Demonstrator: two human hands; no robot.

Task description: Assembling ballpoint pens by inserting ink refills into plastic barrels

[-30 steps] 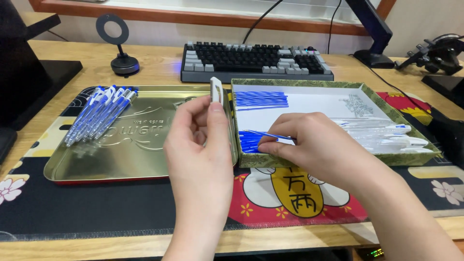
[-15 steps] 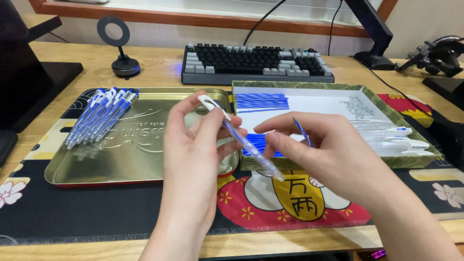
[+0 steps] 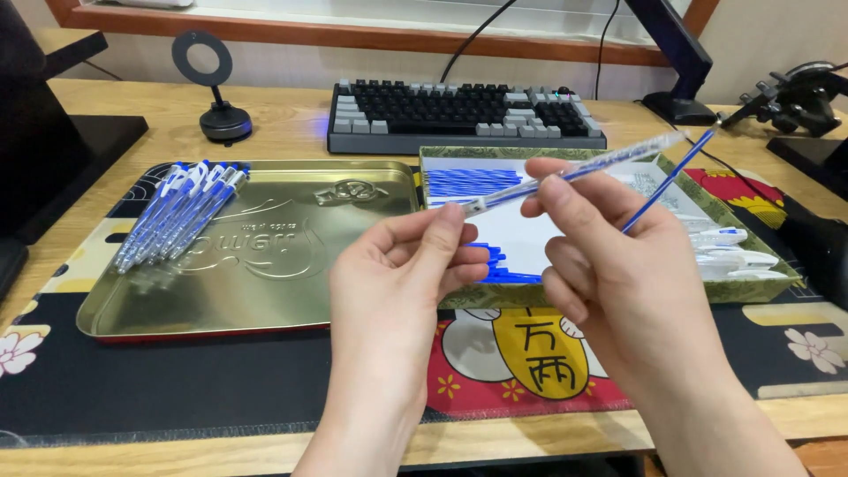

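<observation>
My left hand (image 3: 402, 274) pinches one end of a clear pen barrel (image 3: 574, 170) that slants up to the right. My right hand (image 3: 605, 256) steadies the barrel's middle with thumb and forefinger and also holds a thin blue ink refill (image 3: 673, 177) between its fingers. Both hands hover over the front edge of a green-rimmed box (image 3: 751, 287) holding blue refills (image 3: 473, 182) and white pen caps (image 3: 733, 252). To the left, a gold metal tray (image 3: 265, 265) carries a row of assembled blue pens (image 3: 177, 212).
A grey and black keyboard (image 3: 464, 115) lies behind the box. A round ring stand (image 3: 216, 88) sits at the back left, a monitor arm base (image 3: 680, 97) at the back right. A black desk mat with a red cat picture (image 3: 530, 353) lies under the tray and box.
My right hand left the box with a blue refill. My left hand tipped the barrel from upright to slanting, and both hands rose and now share it.
</observation>
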